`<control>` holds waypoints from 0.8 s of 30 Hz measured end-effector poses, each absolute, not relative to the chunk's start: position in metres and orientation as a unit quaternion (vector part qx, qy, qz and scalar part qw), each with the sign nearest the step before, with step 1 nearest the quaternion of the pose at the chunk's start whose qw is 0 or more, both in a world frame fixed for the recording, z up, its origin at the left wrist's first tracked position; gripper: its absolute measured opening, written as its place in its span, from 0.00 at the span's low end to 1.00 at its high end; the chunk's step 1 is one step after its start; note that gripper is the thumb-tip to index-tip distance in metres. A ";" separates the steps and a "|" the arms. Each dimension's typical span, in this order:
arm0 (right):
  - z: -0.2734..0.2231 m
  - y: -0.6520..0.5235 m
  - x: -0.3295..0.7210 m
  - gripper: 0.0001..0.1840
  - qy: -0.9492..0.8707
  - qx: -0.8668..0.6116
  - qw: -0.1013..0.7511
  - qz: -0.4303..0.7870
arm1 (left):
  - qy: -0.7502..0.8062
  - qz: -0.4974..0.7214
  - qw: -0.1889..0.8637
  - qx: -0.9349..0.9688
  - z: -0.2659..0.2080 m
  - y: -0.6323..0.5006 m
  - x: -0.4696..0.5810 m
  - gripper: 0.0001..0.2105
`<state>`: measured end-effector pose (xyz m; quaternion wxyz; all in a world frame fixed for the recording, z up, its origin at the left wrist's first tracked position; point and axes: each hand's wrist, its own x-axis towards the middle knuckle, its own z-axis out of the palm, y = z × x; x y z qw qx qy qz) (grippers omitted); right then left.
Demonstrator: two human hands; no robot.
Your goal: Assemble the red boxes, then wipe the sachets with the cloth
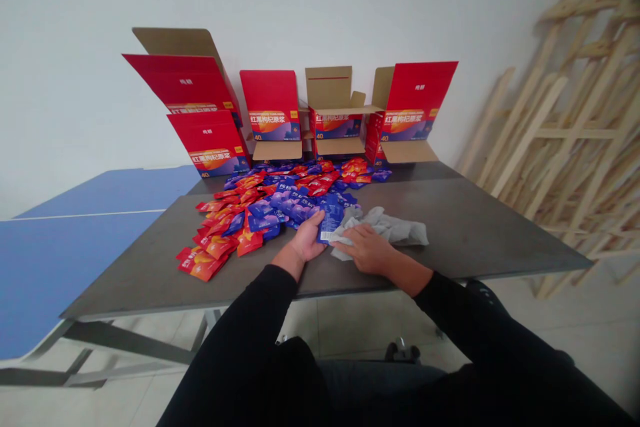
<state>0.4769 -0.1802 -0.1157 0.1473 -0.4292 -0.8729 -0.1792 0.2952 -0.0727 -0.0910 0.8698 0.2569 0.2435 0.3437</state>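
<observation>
My left hand (308, 237) grips a blue pouch (331, 217) by its left edge, near the front of the table. Its barcode side faces me. Just to the right, my right hand (367, 249) is closed on a crumpled grey cloth (403, 229), which touches the pouch's right edge. The cloth's loose end trails off to the right on the tabletop. A pile of blue pouches (293, 203) and red pouches (215, 245) spreads behind and to the left of my left hand.
Open red cartons (213, 140) stand in a row along the back of the dark table (480, 233), against the wall. A blue table-tennis table (90, 213) adjoins on the left. Wooden easel frames (565, 133) lean at the right.
</observation>
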 end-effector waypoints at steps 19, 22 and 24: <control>-0.093 -0.167 0.489 0.28 -0.745 -0.631 0.132 -0.170 | 0.248 0.191 0.892 0.327 -0.093 -0.078 0.286 0.17; -0.089 -0.166 0.490 0.28 -0.719 -0.660 0.131 -0.171 | 0.253 0.164 0.894 0.332 -0.093 -0.077 0.285 0.20; -0.086 -0.165 0.491 0.28 -0.697 -0.683 0.132 -0.173 | 0.249 0.159 0.896 0.332 -0.093 -0.076 0.284 0.21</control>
